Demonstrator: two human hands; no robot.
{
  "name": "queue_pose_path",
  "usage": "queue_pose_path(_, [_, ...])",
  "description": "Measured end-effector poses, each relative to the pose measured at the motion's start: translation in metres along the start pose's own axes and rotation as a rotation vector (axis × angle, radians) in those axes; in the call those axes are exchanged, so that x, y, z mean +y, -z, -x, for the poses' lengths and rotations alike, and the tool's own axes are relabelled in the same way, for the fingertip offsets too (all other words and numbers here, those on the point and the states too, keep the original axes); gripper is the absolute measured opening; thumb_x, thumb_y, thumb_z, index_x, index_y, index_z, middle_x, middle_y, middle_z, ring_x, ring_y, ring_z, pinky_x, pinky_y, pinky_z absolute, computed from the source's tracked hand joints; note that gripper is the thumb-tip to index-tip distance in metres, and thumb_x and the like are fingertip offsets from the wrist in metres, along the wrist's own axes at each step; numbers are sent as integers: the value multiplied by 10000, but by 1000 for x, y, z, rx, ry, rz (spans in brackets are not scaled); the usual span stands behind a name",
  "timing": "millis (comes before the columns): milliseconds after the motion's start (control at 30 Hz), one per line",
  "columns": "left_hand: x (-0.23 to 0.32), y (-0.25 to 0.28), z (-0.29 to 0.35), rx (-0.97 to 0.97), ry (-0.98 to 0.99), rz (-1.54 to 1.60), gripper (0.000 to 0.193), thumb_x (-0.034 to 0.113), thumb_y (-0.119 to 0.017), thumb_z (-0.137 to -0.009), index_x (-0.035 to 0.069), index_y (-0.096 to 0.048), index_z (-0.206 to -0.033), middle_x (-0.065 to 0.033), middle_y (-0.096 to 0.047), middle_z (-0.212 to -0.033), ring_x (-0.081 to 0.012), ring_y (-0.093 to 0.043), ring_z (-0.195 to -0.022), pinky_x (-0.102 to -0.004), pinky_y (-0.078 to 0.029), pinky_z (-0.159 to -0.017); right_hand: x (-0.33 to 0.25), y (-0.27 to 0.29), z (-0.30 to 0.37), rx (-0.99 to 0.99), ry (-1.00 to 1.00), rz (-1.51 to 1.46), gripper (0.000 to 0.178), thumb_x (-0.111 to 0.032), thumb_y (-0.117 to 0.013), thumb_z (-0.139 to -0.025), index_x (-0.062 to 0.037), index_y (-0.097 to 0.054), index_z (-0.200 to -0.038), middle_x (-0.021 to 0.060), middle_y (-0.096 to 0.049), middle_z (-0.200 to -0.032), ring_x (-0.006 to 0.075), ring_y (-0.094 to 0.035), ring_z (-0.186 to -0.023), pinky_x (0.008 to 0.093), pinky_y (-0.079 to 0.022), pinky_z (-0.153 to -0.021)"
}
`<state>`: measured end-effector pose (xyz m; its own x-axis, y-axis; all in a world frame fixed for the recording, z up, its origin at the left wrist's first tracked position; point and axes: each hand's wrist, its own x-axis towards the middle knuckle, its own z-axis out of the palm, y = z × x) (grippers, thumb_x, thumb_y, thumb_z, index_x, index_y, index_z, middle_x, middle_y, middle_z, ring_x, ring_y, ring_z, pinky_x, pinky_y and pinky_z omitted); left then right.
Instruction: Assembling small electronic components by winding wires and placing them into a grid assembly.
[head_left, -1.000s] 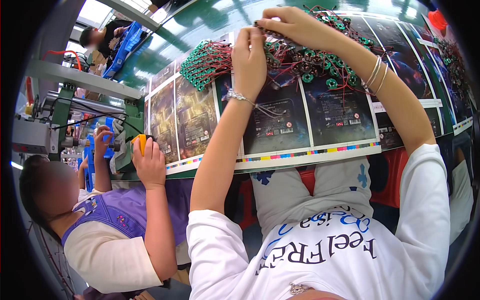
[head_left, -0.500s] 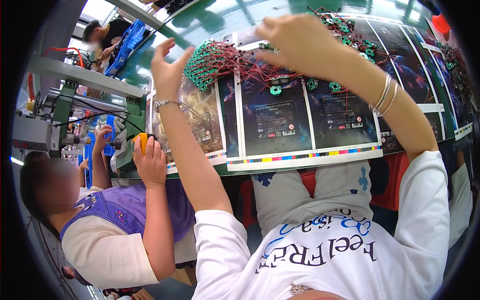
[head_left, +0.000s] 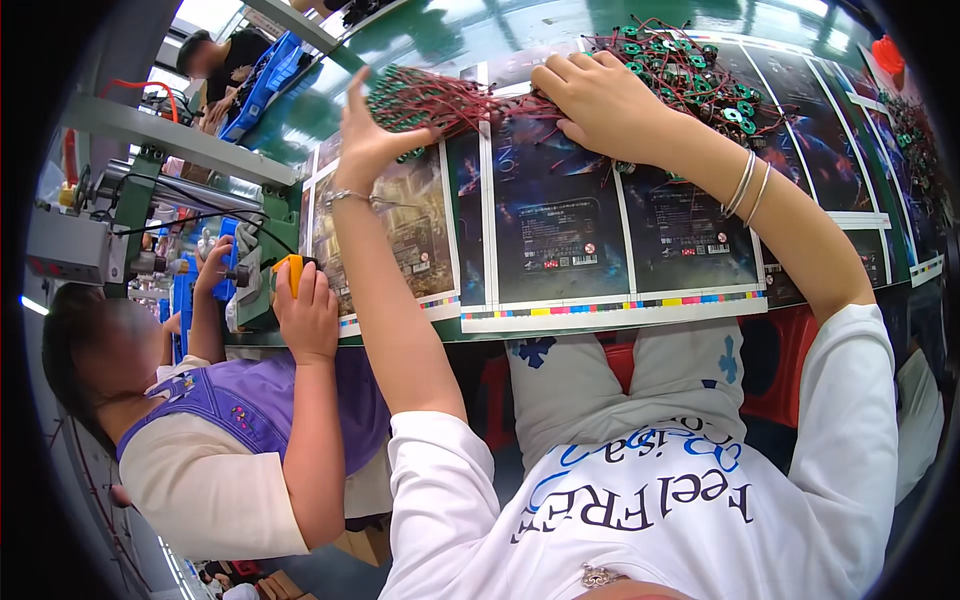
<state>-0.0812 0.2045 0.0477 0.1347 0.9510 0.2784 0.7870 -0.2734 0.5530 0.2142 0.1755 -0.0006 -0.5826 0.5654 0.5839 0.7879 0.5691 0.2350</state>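
A bundle of small green circuit boards with thin red wires [head_left: 425,95] lies on printed sheets at the table's far side. My left hand [head_left: 372,140] is at the near left side of this bundle, thumb and fingers spread wide, the thumb against its lower edge. The red wires [head_left: 510,107] run right in a narrow band to my right hand [head_left: 605,105], whose bent fingers close over them; the fingertips are partly hidden. Beside and beyond that hand spreads a tangled pile of more wired boards [head_left: 690,85].
Large dark printed sheets [head_left: 560,220] with colour bars cover the green table [head_left: 470,50]. At left, a co-worker's hand [head_left: 305,310] rests at a yellow-and-black object [head_left: 290,270] beside a roller machine [head_left: 180,200]. Another person works behind a blue tray [head_left: 260,90].
My right hand has come down onto the wires, which now lie in a tighter band. My left hand has shifted right and down, its thumb now at the boards' near edge.
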Motion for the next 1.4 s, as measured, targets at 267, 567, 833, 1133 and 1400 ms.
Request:
queue_pose_path(267, [-1, -12, -9, 802, -142, 462, 1134, 299, -900, -634, 136, -129, -1448, -171, -499, -1202, -243, -520, -1113, -375, -472, -925, 1, 16, -6, -62, -79, -217, 394, -147, -698, -764, -57, -494, -1089, 129, -618, -1012, 296, -620, -852, 415, -458, -804])
queue_pose_path(567, [-12, -45, -21, 667, -544, 718, 773, 132, -746, -825, 219, -241, -1405, -22, -548, -1200, -165, -542, -1040, -428, -463, -930, -18, 43, -28, -115, -305, -1163, 363, -312, -614, -906, 0, -542, -1078, 119, -632, -866, 225, -621, -737, 337, -480, -642])
queue_pose_path(833, [65, -91, 11, 364, -604, 309, 1418, 344, -961, -449, 90, -66, -1519, -143, -355, -1465, -286, -422, -1288, -380, -303, -1096, -21, 41, -23, -140, -913, -2152, 419, -358, -555, -940, 38, -578, -1079, 92, -645, -908, 148, -597, -720, 275, -457, -585])
queue_pose_path(1133, [87, -58, 15, -14, -234, 798, 595, 0, -605, -818, 22, -426, -1385, -147, -598, -1185, -225, -577, -1111, -334, -495, -937, 7, 32, -19, 190, -1068, -1782, 409, -362, -547, -944, 30, -593, -1049, 73, -648, -886, 97, -584, -732, 231, -446, -613])
queue_pose_path(1400, [120, -72, 41, 150, 108, 1225, 431, 70, -705, -817, -3, -514, -1196, -104, -665, -968, -166, -654, -833, -260, -548, -753, -12, 22, -22, 337, -560, -1136, 383, -322, -500, -970, 30, -618, -875, 73, -602, -706, 97, -521, -624, 261, -409, -567])
